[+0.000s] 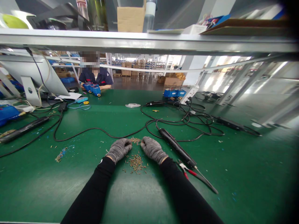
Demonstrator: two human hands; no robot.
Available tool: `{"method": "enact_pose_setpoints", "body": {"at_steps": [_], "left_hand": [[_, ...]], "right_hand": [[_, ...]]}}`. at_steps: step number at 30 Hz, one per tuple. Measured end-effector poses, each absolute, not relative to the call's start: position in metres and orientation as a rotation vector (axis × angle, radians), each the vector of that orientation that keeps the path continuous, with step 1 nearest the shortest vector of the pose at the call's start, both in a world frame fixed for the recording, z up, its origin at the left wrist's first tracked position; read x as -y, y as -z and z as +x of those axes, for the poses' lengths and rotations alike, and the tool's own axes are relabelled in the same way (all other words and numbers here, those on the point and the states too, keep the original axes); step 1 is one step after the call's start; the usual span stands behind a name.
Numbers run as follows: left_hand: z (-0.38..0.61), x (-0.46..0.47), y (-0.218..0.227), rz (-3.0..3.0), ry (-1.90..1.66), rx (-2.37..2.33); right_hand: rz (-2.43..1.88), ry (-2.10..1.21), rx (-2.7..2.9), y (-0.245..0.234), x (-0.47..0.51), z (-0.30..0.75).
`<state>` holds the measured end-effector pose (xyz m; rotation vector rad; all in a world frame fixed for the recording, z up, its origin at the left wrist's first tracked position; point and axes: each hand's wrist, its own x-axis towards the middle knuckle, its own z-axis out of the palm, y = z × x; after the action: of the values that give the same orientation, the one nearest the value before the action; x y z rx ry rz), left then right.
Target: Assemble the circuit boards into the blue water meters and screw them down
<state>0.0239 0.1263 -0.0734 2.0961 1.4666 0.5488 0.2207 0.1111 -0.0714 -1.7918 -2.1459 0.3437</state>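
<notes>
Both hands wear grey knitted gloves and reach onto the green work table. My left hand (pixel 120 150) rests with curled fingers at the left side of a small pile of brass-coloured screws (pixel 135 140). Across that pile, my right hand (pixel 153 150) is closed too, its thumb side facing the left hand. Whatever the fingertips of either hand hold is too small or hidden to tell. Nearer to me, between the forearms, lies a larger scattered heap of screws (pixel 136 163).
To the right lie a black electric screwdriver (pixel 177 147) and red-handled pliers (pixel 187 169), with tangled cables behind. A monitor (pixel 37 74) stands at left. Blue valve units (pixel 174 93) sit by a power strip (pixel 189 95). A co-worker (pixel 95 77) sits opposite, under an overhead shelf (pixel 149 42).
</notes>
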Motion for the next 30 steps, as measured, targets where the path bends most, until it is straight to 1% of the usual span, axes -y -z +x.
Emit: {"method": "enact_pose_setpoints", "body": {"at_steps": [3, 5, 9, 14, 20, 25, 30], "left_hand": [[0.024, -0.126, 0.073, 2.102, -0.556, -1.451], [0.024, -0.126, 0.072, 2.104, -0.560, -1.447], [0.024, -0.125, 0.072, 2.100, -0.557, -1.457], [0.024, -0.125, 0.071, 2.106, -0.552, -1.458], [0.024, -0.124, 0.069, 2.108, -0.548, -1.471], [0.024, -0.124, 0.070, 2.112, -0.540, -1.465], [0.024, -0.125, 0.069, 2.115, -0.537, -1.469]], "right_hand": [[-1.639, -0.465, 2.196, 0.063, -0.105, 0.227], [-1.594, -0.484, 2.185, 0.061, -0.104, 0.229], [-1.671, -0.398, 2.107, 0.071, -0.110, 0.228], [-1.735, -0.306, 2.135, 0.082, -0.116, 0.218], [-1.787, -0.258, 2.135, 0.074, -0.114, 0.210], [-1.631, -0.333, 2.200, 0.067, -0.109, 0.217], [-1.654, -0.260, 2.184, 0.069, -0.109, 0.220]]}}
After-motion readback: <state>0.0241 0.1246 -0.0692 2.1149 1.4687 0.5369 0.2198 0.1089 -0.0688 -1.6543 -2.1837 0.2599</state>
